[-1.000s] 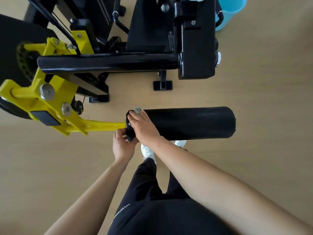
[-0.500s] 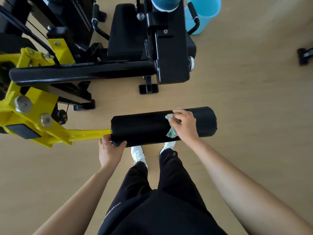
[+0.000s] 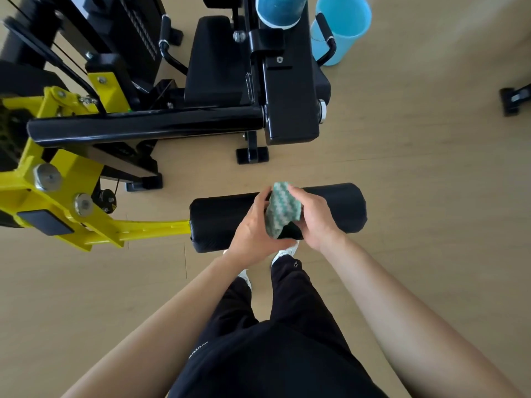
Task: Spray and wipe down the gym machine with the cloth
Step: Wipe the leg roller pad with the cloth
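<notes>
Downward view from head height onto a pale wooden plank floor [image 3: 416,196], smooth and evenly lit, filling most of the scene. At upper left, standing on small black feet, a black and yellow gym machine [image 3: 287,96] with a padded black seat [image 3: 215,58] and a long glossy black crossbar [image 3: 143,127]. Lower down, a yellow lever arm [image 3: 149,228] running rightward into a black cylindrical roller pad [image 3: 339,208], lying level at centre.

In front of the roller pad's middle, a bunched green and white patterned cloth [image 3: 281,211], gripped from both sides. On its left, the left hand [image 3: 253,231], fingers curled round the edge of the fabric. On its right, the right hand [image 3: 316,222], fingers bent over the top and pinching the cloth. Impossible to tell whether the cloth touches the pad beneath.

At upper right, on the floor just behind the machine, a light blue bucket [image 3: 344,24]. At the far right edge, well apart, a black foot [image 3: 514,99] of some other equipment. At the bottom, bare forearms, black trousers [image 3: 273,354], and white shoes [image 3: 287,251] just below the pad.
</notes>
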Action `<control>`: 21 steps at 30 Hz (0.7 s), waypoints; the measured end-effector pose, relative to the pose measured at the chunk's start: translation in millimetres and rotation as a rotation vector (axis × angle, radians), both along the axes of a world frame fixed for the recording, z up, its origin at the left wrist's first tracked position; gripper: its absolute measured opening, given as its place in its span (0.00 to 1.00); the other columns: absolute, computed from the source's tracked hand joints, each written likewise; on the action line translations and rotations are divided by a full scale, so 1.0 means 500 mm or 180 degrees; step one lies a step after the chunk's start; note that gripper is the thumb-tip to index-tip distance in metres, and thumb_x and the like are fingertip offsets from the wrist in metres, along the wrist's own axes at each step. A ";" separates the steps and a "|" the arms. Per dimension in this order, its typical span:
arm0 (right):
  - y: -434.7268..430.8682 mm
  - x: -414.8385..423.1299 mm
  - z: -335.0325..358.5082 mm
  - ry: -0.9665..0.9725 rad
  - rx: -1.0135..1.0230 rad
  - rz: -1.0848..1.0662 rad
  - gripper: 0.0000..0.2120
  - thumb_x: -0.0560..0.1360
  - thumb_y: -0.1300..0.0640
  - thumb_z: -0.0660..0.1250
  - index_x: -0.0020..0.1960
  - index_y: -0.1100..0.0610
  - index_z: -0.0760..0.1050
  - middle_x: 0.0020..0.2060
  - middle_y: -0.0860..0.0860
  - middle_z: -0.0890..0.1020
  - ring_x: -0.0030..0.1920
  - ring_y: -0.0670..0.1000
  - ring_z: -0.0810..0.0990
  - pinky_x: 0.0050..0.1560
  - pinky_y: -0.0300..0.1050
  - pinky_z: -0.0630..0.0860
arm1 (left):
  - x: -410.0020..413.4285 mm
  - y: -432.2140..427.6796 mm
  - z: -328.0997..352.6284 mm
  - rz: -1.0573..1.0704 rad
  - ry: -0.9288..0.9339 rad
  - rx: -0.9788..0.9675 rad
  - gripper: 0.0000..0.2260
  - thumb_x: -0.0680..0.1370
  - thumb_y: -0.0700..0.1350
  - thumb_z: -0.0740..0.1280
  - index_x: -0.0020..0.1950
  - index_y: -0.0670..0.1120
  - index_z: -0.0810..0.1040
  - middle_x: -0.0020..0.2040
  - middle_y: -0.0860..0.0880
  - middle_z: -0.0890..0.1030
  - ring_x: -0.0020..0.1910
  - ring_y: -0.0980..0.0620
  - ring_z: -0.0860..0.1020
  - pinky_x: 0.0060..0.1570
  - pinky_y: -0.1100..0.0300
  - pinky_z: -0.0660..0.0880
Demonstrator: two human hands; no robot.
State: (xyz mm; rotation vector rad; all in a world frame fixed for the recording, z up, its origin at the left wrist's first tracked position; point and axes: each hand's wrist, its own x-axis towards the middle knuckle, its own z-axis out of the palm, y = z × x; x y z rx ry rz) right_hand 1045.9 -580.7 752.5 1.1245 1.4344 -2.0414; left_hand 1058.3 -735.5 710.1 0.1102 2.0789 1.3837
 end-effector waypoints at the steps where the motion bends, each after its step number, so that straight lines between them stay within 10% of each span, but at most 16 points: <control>1: 0.004 -0.001 -0.006 -0.0029 -0.0007 0.0005 0.14 0.81 0.57 0.68 0.58 0.67 0.84 0.54 0.63 0.87 0.50 0.56 0.87 0.55 0.50 0.83 | 0.001 -0.002 -0.005 0.0147 0.0022 -0.0015 0.46 0.70 0.46 0.81 0.81 0.54 0.58 0.64 0.57 0.77 0.59 0.58 0.80 0.55 0.62 0.79; 6: 0.024 0.013 -0.035 -0.0010 0.0346 0.0385 0.09 0.77 0.69 0.70 0.56 0.69 0.82 0.49 0.61 0.85 0.50 0.54 0.84 0.50 0.42 0.83 | -0.007 -0.026 -0.011 0.0870 -0.0337 0.0103 0.20 0.82 0.35 0.60 0.64 0.55 0.81 0.50 0.54 0.86 0.50 0.55 0.84 0.51 0.57 0.80; 12: 0.036 0.030 -0.085 -0.0238 0.1777 0.0615 0.13 0.78 0.57 0.75 0.37 0.56 0.77 0.28 0.45 0.73 0.30 0.48 0.70 0.33 0.44 0.66 | -0.027 -0.038 -0.046 0.2012 -0.1164 0.0036 0.12 0.85 0.45 0.61 0.47 0.44 0.81 0.41 0.45 0.81 0.41 0.46 0.79 0.43 0.50 0.78; 16: 0.014 0.031 -0.109 -0.0300 0.3247 0.0633 0.07 0.80 0.58 0.70 0.57 0.56 0.80 0.48 0.51 0.81 0.47 0.53 0.80 0.45 0.46 0.72 | -0.043 -0.041 -0.082 0.1764 -0.0920 -0.0871 0.17 0.82 0.50 0.65 0.38 0.40 0.70 0.34 0.45 0.72 0.36 0.47 0.70 0.36 0.55 0.66; 21: -0.064 0.045 -0.155 0.1635 0.3528 0.2618 0.25 0.77 0.48 0.73 0.72 0.55 0.75 0.67 0.55 0.79 0.68 0.58 0.75 0.70 0.61 0.74 | -0.052 -0.055 -0.071 0.1311 -0.0559 -0.1718 0.19 0.79 0.56 0.66 0.35 0.45 0.69 0.30 0.50 0.73 0.32 0.46 0.71 0.31 0.57 0.63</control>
